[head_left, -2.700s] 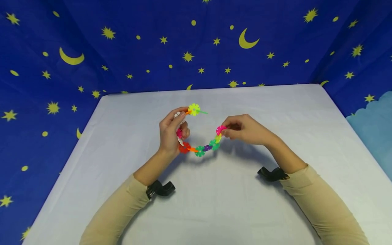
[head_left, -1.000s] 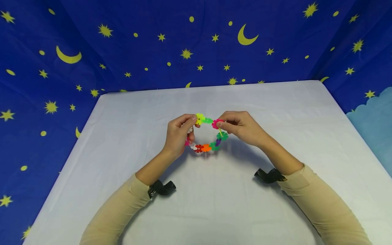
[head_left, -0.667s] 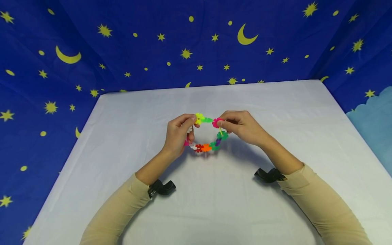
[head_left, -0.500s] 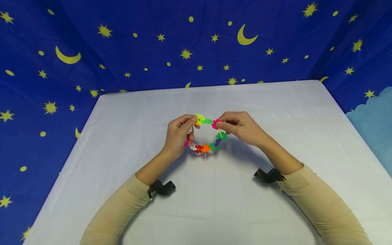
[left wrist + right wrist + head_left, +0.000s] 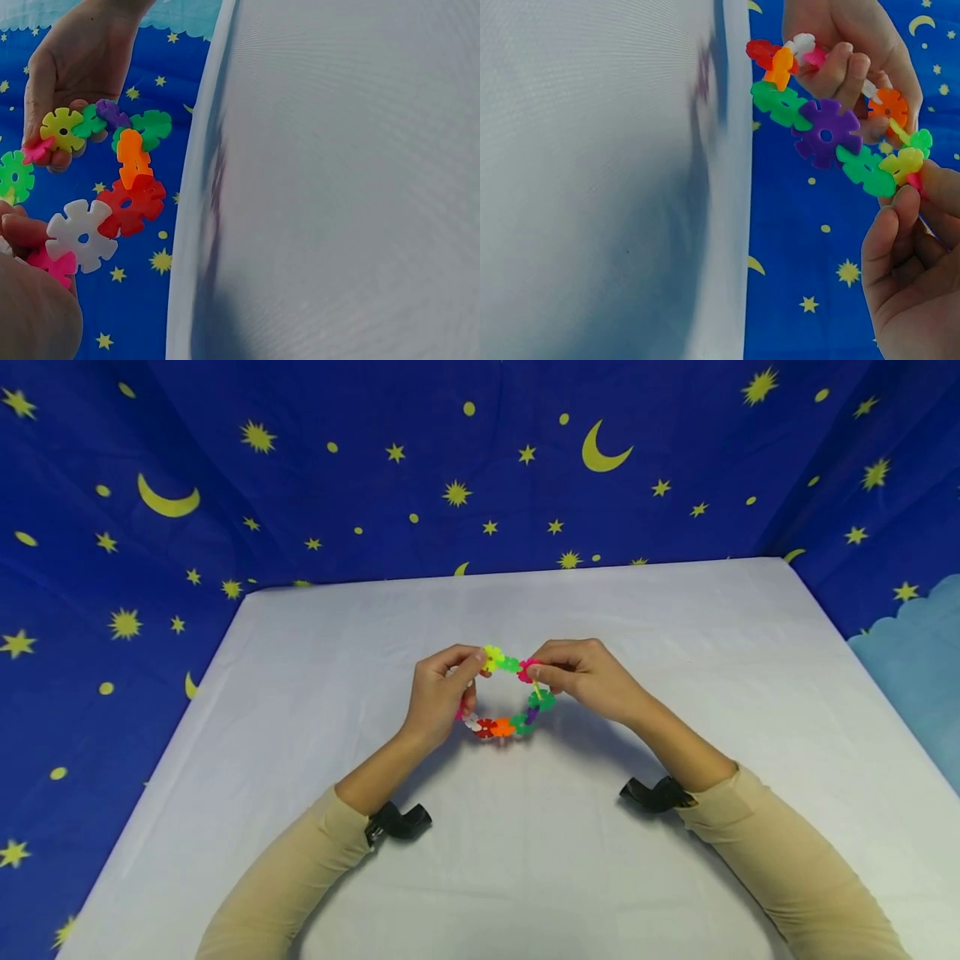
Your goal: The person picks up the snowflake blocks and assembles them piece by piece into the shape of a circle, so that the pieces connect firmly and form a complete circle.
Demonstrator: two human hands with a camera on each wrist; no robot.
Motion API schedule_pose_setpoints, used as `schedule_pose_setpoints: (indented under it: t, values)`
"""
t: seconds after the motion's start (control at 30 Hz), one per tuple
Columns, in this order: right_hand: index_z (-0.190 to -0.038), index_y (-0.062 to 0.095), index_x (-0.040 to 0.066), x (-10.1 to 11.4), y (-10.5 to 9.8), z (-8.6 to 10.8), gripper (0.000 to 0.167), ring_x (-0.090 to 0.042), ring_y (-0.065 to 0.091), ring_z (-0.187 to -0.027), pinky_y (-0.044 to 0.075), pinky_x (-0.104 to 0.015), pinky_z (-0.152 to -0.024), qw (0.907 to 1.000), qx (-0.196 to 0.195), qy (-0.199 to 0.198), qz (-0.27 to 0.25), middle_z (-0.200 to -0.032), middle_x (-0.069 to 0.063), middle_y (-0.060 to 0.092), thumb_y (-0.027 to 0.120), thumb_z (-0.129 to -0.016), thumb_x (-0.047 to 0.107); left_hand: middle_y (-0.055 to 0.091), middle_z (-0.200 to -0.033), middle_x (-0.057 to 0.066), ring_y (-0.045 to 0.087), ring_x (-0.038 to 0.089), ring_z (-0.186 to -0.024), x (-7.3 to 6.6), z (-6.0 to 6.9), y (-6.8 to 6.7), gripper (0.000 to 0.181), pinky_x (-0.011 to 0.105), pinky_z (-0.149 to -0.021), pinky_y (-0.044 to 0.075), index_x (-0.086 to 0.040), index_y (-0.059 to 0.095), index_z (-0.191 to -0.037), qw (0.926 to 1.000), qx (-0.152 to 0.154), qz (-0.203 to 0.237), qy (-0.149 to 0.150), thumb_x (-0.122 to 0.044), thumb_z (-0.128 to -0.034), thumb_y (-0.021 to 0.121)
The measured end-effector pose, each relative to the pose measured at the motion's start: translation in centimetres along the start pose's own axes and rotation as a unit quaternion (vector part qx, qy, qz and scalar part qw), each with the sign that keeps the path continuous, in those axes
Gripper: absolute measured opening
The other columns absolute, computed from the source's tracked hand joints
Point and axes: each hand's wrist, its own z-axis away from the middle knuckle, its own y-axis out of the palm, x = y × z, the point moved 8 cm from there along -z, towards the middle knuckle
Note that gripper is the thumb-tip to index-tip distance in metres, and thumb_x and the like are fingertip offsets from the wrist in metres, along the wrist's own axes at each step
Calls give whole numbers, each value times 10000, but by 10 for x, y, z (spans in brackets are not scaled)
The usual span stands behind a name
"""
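Observation:
A chain of flower-shaped plastic snowflake discs [image 5: 502,727] is held up above the table, bent into a ring. My left hand [image 5: 438,697] pinches it by the yellow disc [image 5: 492,657], its other fingers curled near white and pink discs. Thumb and fingers of my right hand [image 5: 592,677] grip the pink disc [image 5: 527,671] at the other end. Between the hands a light green disc [image 5: 511,665] meets the pink one's edge; whether they interlock I cannot tell. Purple [image 5: 826,135], orange [image 5: 133,159], red [image 5: 132,205] and white [image 5: 82,236] discs form the lower curve.
A white cloth covers the table [image 5: 525,860]. Behind it hangs a blue curtain [image 5: 337,485] with yellow stars and moons; a light blue patch [image 5: 915,668] shows at the right. Black wrist mounts [image 5: 405,821] sit at both sleeve cuffs.
Both hands have come together, bending the chain from an open curve into a ring. The light green end disc now meets the pink disc, the small gap between them having narrowed lately.

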Motion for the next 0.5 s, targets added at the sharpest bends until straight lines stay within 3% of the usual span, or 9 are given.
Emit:
schedule_pose_setpoints:
  t: [0.17,0.33,0.5]
  values:
    - [-921,723,154,-5,0,-1,163,-181,537,-661,438,-329,-561,9999,-64,-54,117,-842,-53,643,599,-966,249,620,-780,129,410,201,-381,1,0,0,234,287,-352,376,25,683,-928,10000,-59,-46,1,-204,-941,634]
    - [-908,723,168,-2,1,0,180,-166,542,-647,451,-332,-549,9995,-106,-230,196,-833,25,637,593,-968,276,607,-721,108,398,206,-387,-1,0,0,219,285,-359,367,11,676,-902,9997,-102,-222,7,-199,-944,631]
    - [-887,730,136,-2,3,1,201,-174,538,-609,429,-321,-514,9990,-157,-328,271,-763,-40,628,598,-966,264,551,-615,152,390,247,-390,-3,2,2,195,293,-367,361,15,665,-901,9993,-59,-373,-2,-165,-955,613]
